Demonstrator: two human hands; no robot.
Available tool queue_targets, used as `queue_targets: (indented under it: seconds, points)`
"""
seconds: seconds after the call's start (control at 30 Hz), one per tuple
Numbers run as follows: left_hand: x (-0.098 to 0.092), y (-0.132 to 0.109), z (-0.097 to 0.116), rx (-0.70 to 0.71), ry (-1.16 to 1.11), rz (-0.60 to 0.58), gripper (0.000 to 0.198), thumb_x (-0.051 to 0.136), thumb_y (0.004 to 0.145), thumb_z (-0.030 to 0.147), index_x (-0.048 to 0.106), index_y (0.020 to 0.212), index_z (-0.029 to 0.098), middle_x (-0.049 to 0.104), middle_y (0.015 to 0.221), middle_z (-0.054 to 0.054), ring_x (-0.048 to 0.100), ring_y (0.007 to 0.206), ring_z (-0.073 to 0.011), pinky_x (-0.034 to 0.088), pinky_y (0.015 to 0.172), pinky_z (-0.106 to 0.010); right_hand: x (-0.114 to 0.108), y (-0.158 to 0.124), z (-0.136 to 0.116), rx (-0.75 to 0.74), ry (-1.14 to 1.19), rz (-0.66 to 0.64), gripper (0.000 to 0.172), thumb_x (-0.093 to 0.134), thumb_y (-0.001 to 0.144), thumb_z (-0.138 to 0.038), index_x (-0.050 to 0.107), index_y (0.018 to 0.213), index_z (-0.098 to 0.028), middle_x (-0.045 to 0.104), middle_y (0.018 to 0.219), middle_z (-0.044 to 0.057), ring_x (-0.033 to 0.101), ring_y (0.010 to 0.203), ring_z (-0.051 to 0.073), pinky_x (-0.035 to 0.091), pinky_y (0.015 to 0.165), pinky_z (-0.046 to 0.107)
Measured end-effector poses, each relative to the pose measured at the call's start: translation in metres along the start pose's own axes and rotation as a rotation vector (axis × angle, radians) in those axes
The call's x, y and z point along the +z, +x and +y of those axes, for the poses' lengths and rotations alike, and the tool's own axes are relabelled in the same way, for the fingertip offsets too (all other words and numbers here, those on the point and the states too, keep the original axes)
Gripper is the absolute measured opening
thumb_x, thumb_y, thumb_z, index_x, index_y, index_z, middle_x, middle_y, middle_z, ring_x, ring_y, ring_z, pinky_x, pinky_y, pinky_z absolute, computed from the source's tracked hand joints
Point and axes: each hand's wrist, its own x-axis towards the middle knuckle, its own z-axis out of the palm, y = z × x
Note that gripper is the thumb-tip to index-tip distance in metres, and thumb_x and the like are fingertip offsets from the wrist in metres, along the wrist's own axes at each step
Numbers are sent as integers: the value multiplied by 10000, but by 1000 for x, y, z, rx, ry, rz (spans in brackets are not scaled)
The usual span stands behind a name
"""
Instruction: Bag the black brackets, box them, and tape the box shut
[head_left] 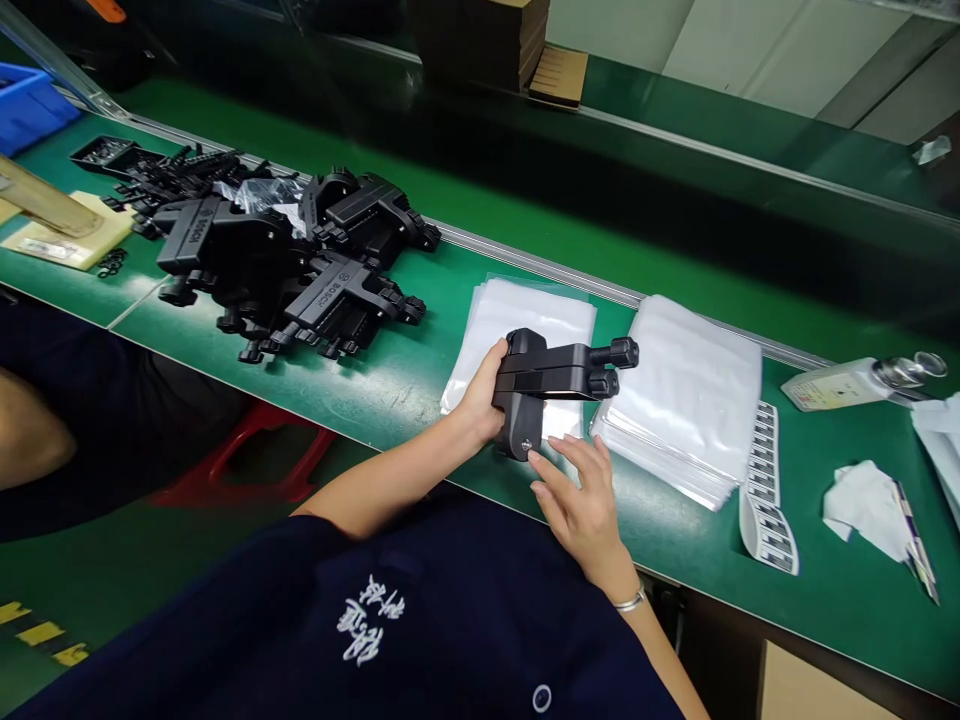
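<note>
My left hand [486, 398] is closed around a black plastic bracket [544, 372] with knobs at its right end, held above the bench. Its fingers are partly hidden behind the part. My right hand [579, 490] is spread beside the lower end of the bracket, the index fingertip at or close to a small round metal spot there. Beneath the bracket lies a stack of white sheets with clear plastic film [480, 315]. To the right sits a thick pile of clear plastic bags [694, 390].
Several black BOSCH-marked brackets [330, 295] are heaped at left, beside small black parts [187, 175]. A label strip [766, 500], pump bottle [832, 385], crumpled tissue [866, 505] and pen-like tools [916, 550] lie at right. Another person's arm [30, 425] is at far left.
</note>
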Motion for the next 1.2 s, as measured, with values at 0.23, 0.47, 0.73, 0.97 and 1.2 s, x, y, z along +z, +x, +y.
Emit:
queue_targets:
  seconds: [0.23,0.47,0.73,0.97,1.2]
  points:
    - [-1,-2,-1,119,92,27,554,529,821,688,668,947,166,713,744,-59,686,749,-244,566,698,-369,-7,-3,2,197,224,42,352,552,925,-261,598,1271,-306,647,1193,80,605,1137,256,463,1023,513]
    - [-8,-29,-6,623,592,-246,659,593,773,713,582,1149,172,665,1085,-105,621,1011,-251,485,905,-373,-24,-6,36,732,760,350,434,480,928,-558,638,1144,-216,633,804,25,602,714,157,523,700,318]
    - [-27,-37,2,726,943,-464,695,619,742,704,532,1204,192,646,1094,-130,623,946,-274,481,833,-394,-40,3,47,921,903,243,450,617,815,-618,674,835,-172,421,473,-60,363,414,89,297,373,207]
    - [-20,-40,-1,633,803,-321,665,535,804,721,537,1194,183,636,1066,-108,597,971,-258,472,846,-374,-47,-3,48,624,546,201,214,630,880,-399,666,991,-220,630,738,12,600,611,139,491,537,262]
    - [-13,-40,0,449,661,-338,675,581,774,732,530,1176,193,619,1072,-90,601,983,-241,461,805,-326,-50,-7,55,98,171,213,328,582,899,-186,576,1211,-286,654,986,61,638,904,215,558,730,383]
